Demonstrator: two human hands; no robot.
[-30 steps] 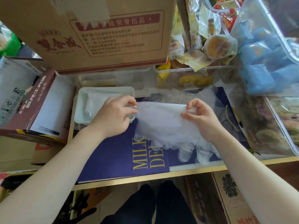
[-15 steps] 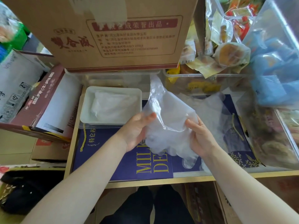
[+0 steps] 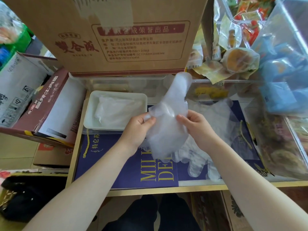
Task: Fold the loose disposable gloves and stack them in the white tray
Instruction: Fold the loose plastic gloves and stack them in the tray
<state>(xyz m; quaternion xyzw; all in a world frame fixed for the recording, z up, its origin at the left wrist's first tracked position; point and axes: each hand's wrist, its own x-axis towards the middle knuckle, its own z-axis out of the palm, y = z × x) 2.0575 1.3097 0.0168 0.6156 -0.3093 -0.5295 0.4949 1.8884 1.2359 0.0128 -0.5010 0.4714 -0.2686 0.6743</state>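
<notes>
Single head-worn view, facing forward and down, close over cluttered shelf (image 3: 166,189)

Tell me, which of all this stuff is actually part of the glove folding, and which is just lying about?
Part of the job:
held glove, pinched by left hand and right hand
loose gloves on the blue bag
white tray with folded gloves

Just lying about:
cardboard box
blue bag
wrapped snacks
clear bin
</notes>
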